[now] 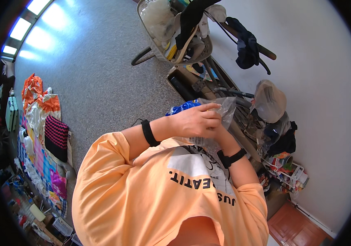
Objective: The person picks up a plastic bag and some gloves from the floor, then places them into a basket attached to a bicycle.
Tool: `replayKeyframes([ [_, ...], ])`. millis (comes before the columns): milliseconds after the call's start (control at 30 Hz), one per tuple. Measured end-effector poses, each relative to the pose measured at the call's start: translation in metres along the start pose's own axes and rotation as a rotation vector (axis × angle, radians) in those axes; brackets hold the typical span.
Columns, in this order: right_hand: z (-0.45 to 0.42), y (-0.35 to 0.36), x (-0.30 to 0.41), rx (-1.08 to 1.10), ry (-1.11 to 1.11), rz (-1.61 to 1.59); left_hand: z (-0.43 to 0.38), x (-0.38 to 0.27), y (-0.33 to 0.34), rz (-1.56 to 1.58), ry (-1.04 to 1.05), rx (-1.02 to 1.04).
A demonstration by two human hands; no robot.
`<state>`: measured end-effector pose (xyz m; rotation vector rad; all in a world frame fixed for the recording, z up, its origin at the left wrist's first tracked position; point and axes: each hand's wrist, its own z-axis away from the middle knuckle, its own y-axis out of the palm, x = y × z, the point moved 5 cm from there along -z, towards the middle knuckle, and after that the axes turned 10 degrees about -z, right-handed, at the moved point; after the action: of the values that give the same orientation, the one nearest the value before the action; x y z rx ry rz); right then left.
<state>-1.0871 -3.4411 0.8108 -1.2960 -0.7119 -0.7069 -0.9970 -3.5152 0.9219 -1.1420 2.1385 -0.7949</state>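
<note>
Both hands meet in front of my chest at a clear plastic bag (228, 107) with a blue item or blue printed part (184, 107) at its left end. My left hand (198, 121) lies over the top, fingers bent around the film and index finger stretched to the right. Beneath it, my right hand (220, 132) is closed against the same bag, its fingers mostly covered by the left. More of the crinkled film, with a striped printed patch, shows below the hands. Black bands circle both wrists.
A bicycle with a full basket (178, 63) and handlebar grip (266, 51) stands along the white wall. A long cardboard box (178, 73) and a bagged hat (269, 101) are near it. To the left, clothes and a pink-black knit (56, 138) lie on a patterned cloth (34, 147).
</note>
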Motion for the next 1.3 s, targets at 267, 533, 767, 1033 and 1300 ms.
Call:
replayKeyframes([
  [267,0.022,0.025,-0.035,-0.045,-0.015,-0.412,0.003,-0.001,0.017,0.085,-0.068,-0.058],
  [533,0.008,-0.026,-0.051,-0.099,0.120,-0.377,0.012,0.074,-0.037,0.026,-0.381,0.018],
  [767,0.111,0.008,-0.203,-0.266,0.607,-0.326,0.073,0.298,-0.109,-0.794,-0.697,0.173],
  [1033,0.115,-0.010,-0.112,-0.638,0.799,-0.697,0.088,0.405,-0.083,-0.861,-0.616,0.971],
  [1300,0.084,-0.033,-0.072,-0.775,0.835,-0.779,0.088,0.320,-0.151,-0.581,-0.268,0.350],
])
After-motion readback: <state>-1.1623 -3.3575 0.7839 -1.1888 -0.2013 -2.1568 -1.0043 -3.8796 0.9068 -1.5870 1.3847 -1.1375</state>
